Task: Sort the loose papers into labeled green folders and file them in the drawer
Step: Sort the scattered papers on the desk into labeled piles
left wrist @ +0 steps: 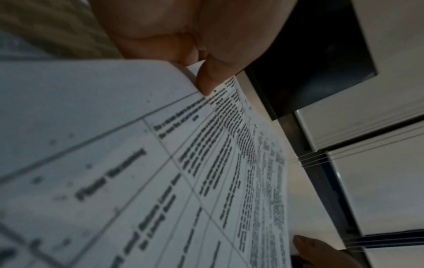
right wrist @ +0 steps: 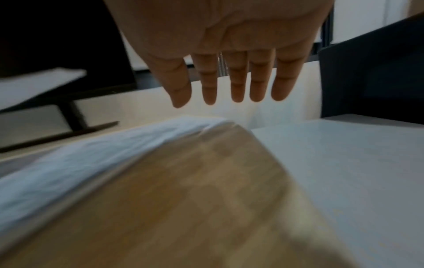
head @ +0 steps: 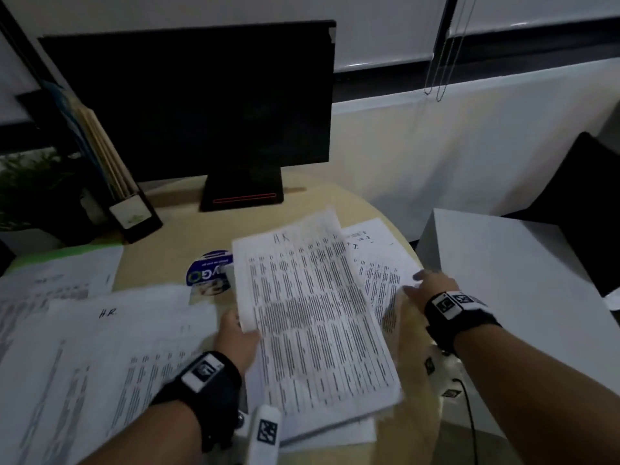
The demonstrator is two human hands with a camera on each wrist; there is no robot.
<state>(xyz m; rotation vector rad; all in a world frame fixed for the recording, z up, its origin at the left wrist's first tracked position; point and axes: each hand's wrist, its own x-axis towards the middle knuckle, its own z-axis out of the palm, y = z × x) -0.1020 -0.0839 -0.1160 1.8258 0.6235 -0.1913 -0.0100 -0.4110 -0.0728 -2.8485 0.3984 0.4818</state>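
Observation:
My left hand [head: 240,333] pinches the left edge of a printed sheet [head: 315,313] filled with table rows and holds it lifted over the desk; in the left wrist view the thumb [left wrist: 206,81] presses on that sheet [left wrist: 160,172]. More printed papers [head: 379,263] lie under and to the right of it. My right hand [head: 426,286] hovers over those papers with fingers [right wrist: 236,81] straight and spread, holding nothing. A pile of papers [head: 110,347], one marked "HR", covers the left of the desk. A green folder [head: 60,253] edge shows under papers at the far left.
A dark monitor [head: 201,105] stands at the back of the wooden desk [head: 174,236]. A file holder [head: 127,203] with folders and a plant [head: 30,186] sit at back left. A round sticker [head: 209,273] lies mid-desk. A grey cabinet top [head: 503,280] adjoins the right.

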